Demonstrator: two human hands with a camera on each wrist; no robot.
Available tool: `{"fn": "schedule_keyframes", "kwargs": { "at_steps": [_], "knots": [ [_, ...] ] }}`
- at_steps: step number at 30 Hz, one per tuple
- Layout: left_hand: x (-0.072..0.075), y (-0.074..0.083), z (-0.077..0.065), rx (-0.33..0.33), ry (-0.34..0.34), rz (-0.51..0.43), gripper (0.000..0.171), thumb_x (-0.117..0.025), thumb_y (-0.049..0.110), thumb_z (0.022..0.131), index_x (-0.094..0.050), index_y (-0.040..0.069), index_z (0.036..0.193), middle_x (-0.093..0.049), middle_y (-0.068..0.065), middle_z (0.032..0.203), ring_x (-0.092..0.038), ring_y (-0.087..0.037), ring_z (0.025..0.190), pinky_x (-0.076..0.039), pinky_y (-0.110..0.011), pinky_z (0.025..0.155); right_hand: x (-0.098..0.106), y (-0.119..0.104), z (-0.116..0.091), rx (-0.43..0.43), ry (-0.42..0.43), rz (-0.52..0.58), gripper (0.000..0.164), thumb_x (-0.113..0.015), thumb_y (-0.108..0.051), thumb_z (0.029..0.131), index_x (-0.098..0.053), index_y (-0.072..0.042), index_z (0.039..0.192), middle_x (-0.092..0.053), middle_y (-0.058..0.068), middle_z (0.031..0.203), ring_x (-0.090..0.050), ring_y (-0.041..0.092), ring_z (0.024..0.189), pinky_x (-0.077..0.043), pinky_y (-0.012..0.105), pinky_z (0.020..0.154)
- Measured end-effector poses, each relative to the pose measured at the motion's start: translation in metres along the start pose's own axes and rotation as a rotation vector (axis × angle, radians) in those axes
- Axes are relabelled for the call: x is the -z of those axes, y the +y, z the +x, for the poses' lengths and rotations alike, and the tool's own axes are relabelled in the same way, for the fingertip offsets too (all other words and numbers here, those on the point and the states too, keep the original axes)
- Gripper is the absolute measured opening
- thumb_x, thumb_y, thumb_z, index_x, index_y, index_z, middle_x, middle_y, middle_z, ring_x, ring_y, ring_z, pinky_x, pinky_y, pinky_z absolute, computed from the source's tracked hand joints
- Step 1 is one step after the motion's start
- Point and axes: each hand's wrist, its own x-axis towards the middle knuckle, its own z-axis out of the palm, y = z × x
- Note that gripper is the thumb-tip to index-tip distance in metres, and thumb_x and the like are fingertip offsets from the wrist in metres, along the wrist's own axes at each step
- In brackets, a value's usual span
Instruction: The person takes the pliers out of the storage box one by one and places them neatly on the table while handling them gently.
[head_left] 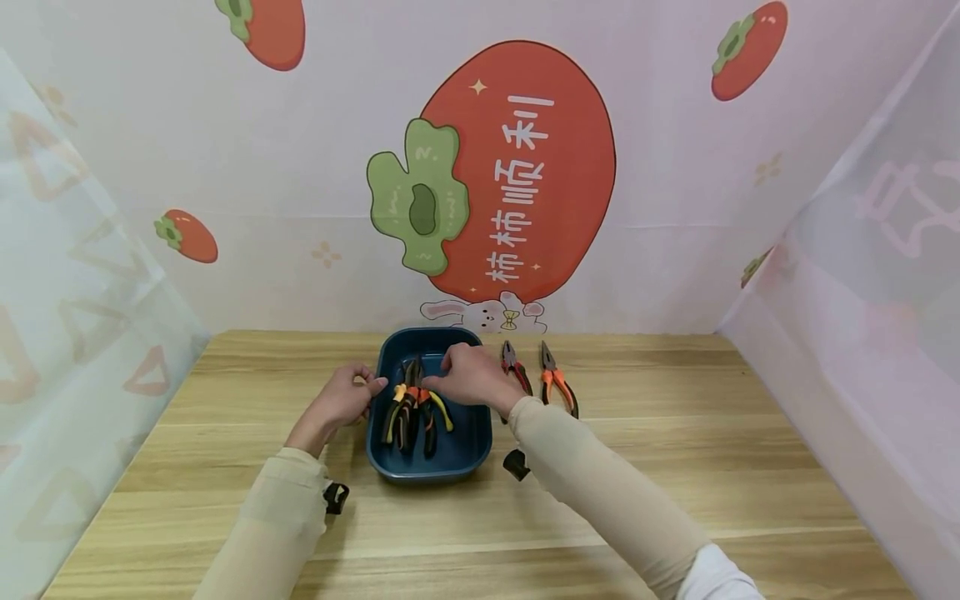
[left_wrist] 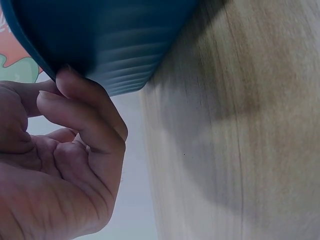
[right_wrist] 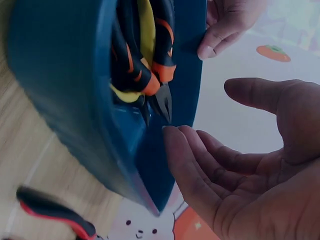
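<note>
A dark blue plastic bin (head_left: 429, 478) holds pliers (head_left: 408, 417) with black, orange and yellow handles, lying side by side with their jaws toward the far end. My left hand (head_left: 345, 398) pinches the bin's left rim, thumb over the edge and fingers outside. The left wrist view shows those curled fingers (left_wrist: 95, 112) against the bin's ribbed outer wall. Over the bin's far right part is my right hand (head_left: 476, 375). In the right wrist view its thumb stands apart from the loosely bent fingers (right_wrist: 182, 160), with nothing between them, close to the plier tips.
Right of the bin lie red-and-black pliers (head_left: 510, 357), partly hidden by my right arm, and orange-handled long-nose pliers (head_left: 549, 367). The wooden table (head_left: 675, 433) ends at a patterned cloth backdrop (head_left: 645, 275), with cloth sides left and right.
</note>
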Motion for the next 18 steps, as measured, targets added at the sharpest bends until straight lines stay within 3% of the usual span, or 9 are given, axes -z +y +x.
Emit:
{"fn": "schedule_keyframes", "kwargs": {
  "at_steps": [3,6,9,13,18],
  "knots": [
    [0.0,-0.001,0.001,0.0,-0.001,-0.007,0.019,-0.049,0.019,0.109,-0.046,0.0,0.107,-0.052,-0.004,0.069,-0.053,-0.019,0.061,-0.04,-0.029,0.052,-0.006,-0.004,0.006,-0.02,-0.029,0.002,0.05,-0.072,-0.043,0.094,-0.051,-0.014,0.059,-0.036,-0.004,0.052,-0.035,0.013,0.042,-0.028,0.026,0.044],
    [0.0,-0.001,0.001,0.001,-0.006,-0.022,0.019,-0.049,0.019,0.109,-0.046,0.001,0.107,-0.05,-0.003,0.067,-0.052,-0.019,0.06,-0.04,-0.028,0.051,-0.011,-0.007,0.011,-0.058,-0.061,-0.005,0.059,-0.072,-0.048,0.093,-0.043,-0.016,0.052,-0.031,-0.004,0.047,-0.029,0.013,0.038,-0.023,0.026,0.041],
    [0.0,-0.001,0.001,-0.003,-0.011,-0.034,0.019,-0.049,0.019,0.109,-0.045,0.0,0.108,-0.048,-0.003,0.065,-0.051,-0.018,0.059,-0.038,-0.027,0.05,-0.016,-0.009,0.015,-0.103,-0.093,-0.004,0.056,-0.072,-0.051,0.091,-0.049,-0.015,0.055,-0.034,-0.004,0.048,-0.042,0.017,0.041,-0.036,0.029,0.043],
    [0.0,-0.002,0.001,-0.007,-0.017,-0.046,0.02,-0.05,0.019,0.108,-0.046,0.0,0.109,-0.046,-0.003,0.064,-0.05,-0.017,0.057,-0.037,-0.026,0.048,-0.023,-0.01,0.019,-0.122,-0.117,-0.009,0.051,-0.072,-0.052,0.091,-0.057,-0.013,0.063,-0.039,-0.003,0.051,-0.064,0.026,0.059,-0.052,0.036,0.056],
    [0.001,-0.003,0.001,-0.003,-0.013,-0.05,0.019,-0.05,0.019,0.108,-0.046,0.001,0.108,-0.048,-0.004,0.064,-0.05,-0.017,0.056,-0.036,-0.025,0.047,-0.029,-0.008,0.021,-0.117,-0.122,-0.038,0.05,-0.071,-0.056,0.09,-0.059,-0.013,0.068,-0.046,-0.001,0.057,-0.068,0.028,0.07,-0.052,0.034,0.057]
  ]
}}
